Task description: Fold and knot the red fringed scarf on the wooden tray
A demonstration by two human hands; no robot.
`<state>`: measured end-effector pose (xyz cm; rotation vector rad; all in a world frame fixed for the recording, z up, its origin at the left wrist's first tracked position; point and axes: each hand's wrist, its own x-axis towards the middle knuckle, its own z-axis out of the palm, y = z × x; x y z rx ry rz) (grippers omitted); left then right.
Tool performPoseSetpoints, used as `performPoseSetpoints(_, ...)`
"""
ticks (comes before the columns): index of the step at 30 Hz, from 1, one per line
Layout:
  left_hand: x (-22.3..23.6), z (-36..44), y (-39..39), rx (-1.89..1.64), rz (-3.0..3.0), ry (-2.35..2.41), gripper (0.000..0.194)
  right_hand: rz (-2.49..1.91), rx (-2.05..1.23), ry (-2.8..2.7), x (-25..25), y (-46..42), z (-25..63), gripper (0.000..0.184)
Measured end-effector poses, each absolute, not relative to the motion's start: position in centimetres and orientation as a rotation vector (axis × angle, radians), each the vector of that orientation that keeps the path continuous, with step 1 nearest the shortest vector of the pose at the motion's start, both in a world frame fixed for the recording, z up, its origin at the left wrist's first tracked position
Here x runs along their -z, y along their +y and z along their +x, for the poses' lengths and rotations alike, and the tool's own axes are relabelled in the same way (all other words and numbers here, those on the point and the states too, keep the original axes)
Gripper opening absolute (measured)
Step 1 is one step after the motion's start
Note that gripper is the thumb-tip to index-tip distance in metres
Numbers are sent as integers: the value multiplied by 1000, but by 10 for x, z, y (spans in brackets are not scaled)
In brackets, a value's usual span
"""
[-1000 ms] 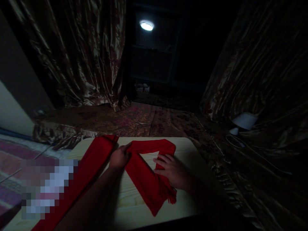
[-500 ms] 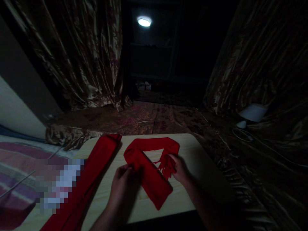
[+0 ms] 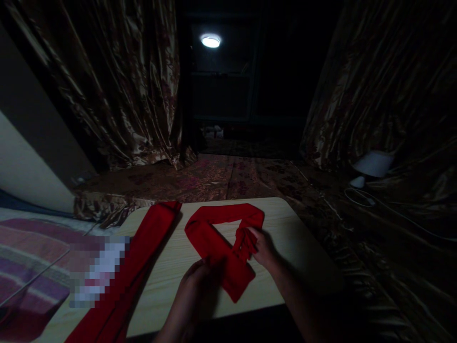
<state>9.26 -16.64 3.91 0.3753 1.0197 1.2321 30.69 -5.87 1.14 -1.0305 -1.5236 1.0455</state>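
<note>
A red scarf [image 3: 217,213] lies folded into a loop on a pale wood-grain table [image 3: 282,281], its fringe gathered at the right side. My right hand [image 3: 262,247] is closed around that fringed end, holding it just above the lower band of cloth. At the left edge of the same band, my left hand [image 3: 196,278] pinches the fabric; its fingertips are dark and partly hidden. Another long red folded cloth [image 3: 143,250] stretches along the table's left side, apart from both hands.
Left of the table is a striped cloth [image 3: 32,262] with a thin rod across it and a blurred-out patch beside it. A small white lamp [image 3: 374,164] with a cord stands at right. Patterned curtains [image 3: 143,95] hang behind, around a dark window reflecting a light.
My left hand has slid down and right along the scarf's edge. My right hand has drawn the fringe slightly left, bunching it closer to the lower band. The view has shifted slightly.
</note>
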Motion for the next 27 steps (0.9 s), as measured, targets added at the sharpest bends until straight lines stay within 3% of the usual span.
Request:
performPoseSetpoints(12,-41,94,-173,-1229,327,1068,25,-1037,-1020,-1518,-29,-63,305,25)
performPoseSetpoints(17,-50,92,-158,-1407,1142,1493,41,-1004,-1026,-1552,-28,-64,307,25)
performPoseSetpoints(22,-74,98,-110,-765,2157,1255,32,-1044,-976,-1465,-25,-59,308,21)
performPoseSetpoints(27,-81,104,-82,-254,2499,1168,27,-1003,-1057,-1325,-13,-52,308,31)
